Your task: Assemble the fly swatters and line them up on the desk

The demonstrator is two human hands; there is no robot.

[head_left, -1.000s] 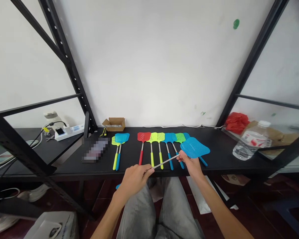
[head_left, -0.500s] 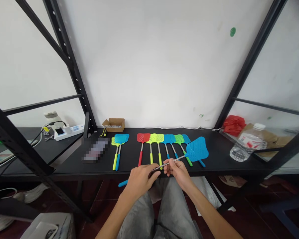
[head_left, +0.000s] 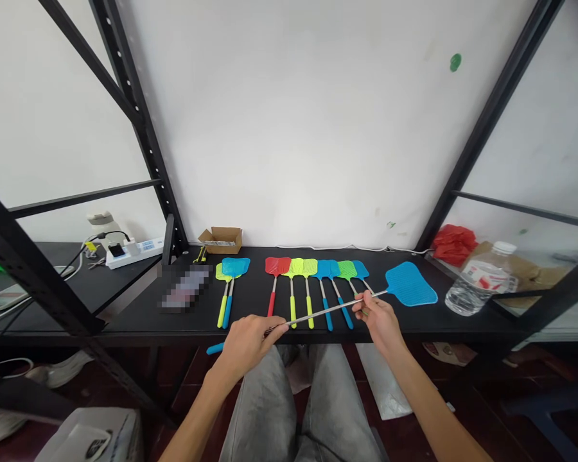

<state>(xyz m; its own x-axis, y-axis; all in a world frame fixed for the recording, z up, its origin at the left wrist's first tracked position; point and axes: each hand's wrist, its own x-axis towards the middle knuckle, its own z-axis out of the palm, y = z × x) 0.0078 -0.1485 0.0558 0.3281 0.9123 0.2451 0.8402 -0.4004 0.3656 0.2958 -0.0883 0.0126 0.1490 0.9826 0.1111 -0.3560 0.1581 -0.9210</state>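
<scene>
A blue fly swatter (head_left: 411, 283) is held across my body above the shelf's front edge, its metal rod drawn out long. My left hand (head_left: 250, 340) is closed around the rod near the blue grip, which sticks out to the left. Farther right, my right hand (head_left: 376, 319) pinches the rod below the blue head. Behind the rod lie several fly swatters in a row: a red one (head_left: 276, 266), yellow ones (head_left: 309, 267), blue ones (head_left: 326, 269) and a green one (head_left: 347, 270). To the left, a yellow swatter (head_left: 221, 314) and a blue swatter (head_left: 234, 266) overlap.
On the black shelf (head_left: 250, 289) stand a small open cardboard box (head_left: 224, 241) and a blurred flat object (head_left: 187, 287). A plastic bottle (head_left: 481, 279) and a red bag (head_left: 455, 244) are at right. A power strip (head_left: 135, 252) lies left, beyond the black frame post.
My hands have moved apart, the right hand rightward and the left hand leftward. The held swatter's rod has grown longer, and its blue head is farther right.
</scene>
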